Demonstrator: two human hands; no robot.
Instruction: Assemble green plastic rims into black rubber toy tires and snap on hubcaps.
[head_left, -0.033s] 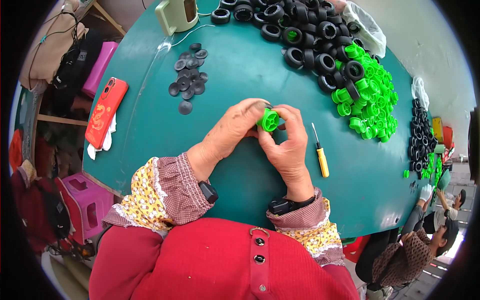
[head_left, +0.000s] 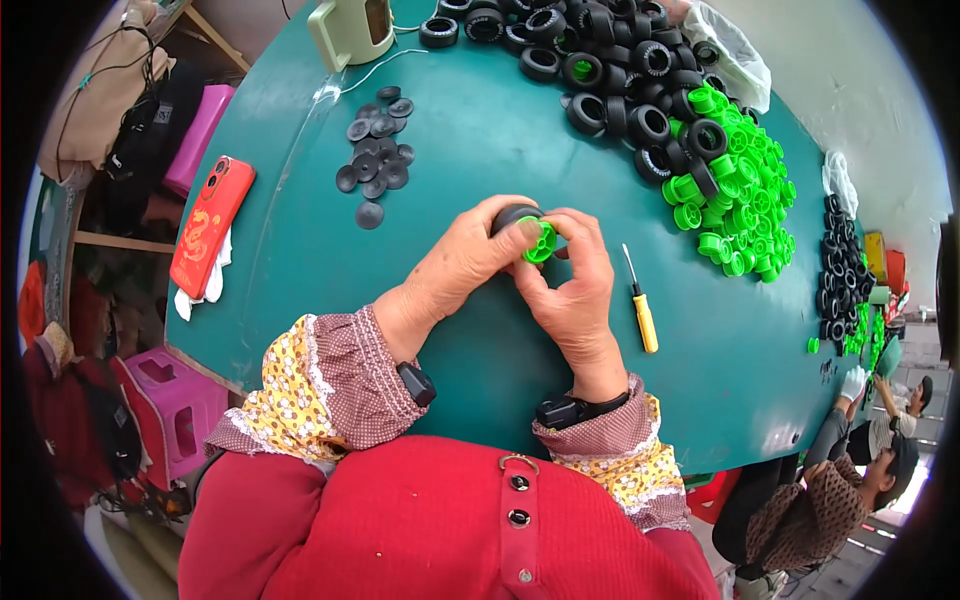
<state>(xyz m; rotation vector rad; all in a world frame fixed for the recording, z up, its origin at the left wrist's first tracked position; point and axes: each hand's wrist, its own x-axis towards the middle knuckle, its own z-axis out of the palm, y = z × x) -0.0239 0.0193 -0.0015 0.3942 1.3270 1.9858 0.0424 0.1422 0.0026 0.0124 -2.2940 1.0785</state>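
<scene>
Teal tabletop [head_left: 480, 150], going left to right: red phone [head_left: 210, 225] at the edge, loose dark discs [head_left: 375, 155], then the left hand [head_left: 465, 265] and right hand [head_left: 570, 295] both clamped on a green hub [head_left: 541, 241] going into a black tyre [head_left: 510, 215] mid-table. Looks like the press-fit step; next needs firm, even thumb pressure. Yellow screwdriver [head_left: 643, 310] lies just right.

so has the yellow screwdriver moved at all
No. The yellow screwdriver lies in the same spot on the green table, just right of the right hand holding the wheel, with the same gap to the pile of green hubs.
</scene>
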